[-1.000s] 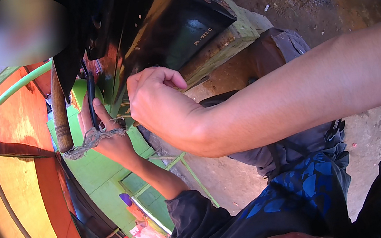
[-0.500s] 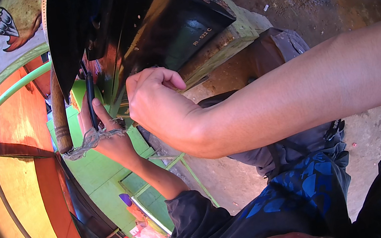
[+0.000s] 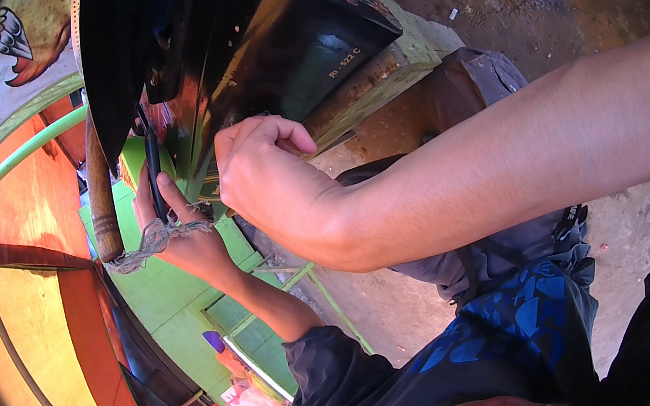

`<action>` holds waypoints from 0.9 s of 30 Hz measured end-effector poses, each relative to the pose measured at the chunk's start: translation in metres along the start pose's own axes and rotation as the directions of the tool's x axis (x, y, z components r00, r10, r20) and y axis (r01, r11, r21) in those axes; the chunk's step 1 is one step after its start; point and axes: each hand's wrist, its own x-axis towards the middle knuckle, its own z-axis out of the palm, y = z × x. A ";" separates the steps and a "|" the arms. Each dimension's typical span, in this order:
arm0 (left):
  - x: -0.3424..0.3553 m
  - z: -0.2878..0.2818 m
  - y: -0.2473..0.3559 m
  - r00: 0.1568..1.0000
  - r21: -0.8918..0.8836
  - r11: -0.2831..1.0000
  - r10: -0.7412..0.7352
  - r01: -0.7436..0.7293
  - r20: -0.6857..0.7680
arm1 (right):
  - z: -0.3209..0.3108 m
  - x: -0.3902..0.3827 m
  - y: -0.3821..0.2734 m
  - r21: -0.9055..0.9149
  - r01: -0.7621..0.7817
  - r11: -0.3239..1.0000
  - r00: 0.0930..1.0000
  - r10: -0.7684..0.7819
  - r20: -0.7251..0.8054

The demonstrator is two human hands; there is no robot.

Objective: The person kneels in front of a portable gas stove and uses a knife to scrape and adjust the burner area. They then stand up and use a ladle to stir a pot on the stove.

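Observation:
A black stove [image 3: 322,69] with a glossy front stands at the top. Against its front edge rests my right hand [image 3: 272,160], closed with the fingers curled; whatever lies under the fingertips is hidden. Farther left, my left hand [image 3: 190,244] reaches up with its fingers stretched. Between its thumb and fingers passes a thin black rod [image 3: 155,165], and I cannot see the fingers wrapping it. Frayed grey string [image 3: 150,244] crosses this hand and meets the end of a wooden handle [image 3: 103,207]. That handle extends from beneath a dark, curved pan [image 3: 106,59].
The stove sits on a green wooden stand [image 3: 397,66]. Below the left hand is a green panel [image 3: 155,304]. Orange panels [image 3: 33,331] and a green curved tube [image 3: 25,164] line the left side. A grey backpack [image 3: 507,243] lies behind my right forearm, above concrete floor [image 3: 610,311].

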 end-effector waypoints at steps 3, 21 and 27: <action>-0.001 -0.002 -0.001 1.000 0.015 1.000 -0.001 0.001 0.002 | -0.001 0.001 0.000 0.046 -0.013 0.999 1.000 0.013 -0.006; -0.040 -0.026 -0.009 0.975 0.031 0.975 -0.220 0.220 0.012 | 0.010 -0.004 0.006 0.144 -0.003 0.990 0.994 0.019 -0.107; -0.073 -0.036 -0.037 0.970 0.049 0.969 -0.240 0.242 -0.031 | 0.038 -0.016 0.029 0.588 0.132 0.798 0.923 0.117 -0.367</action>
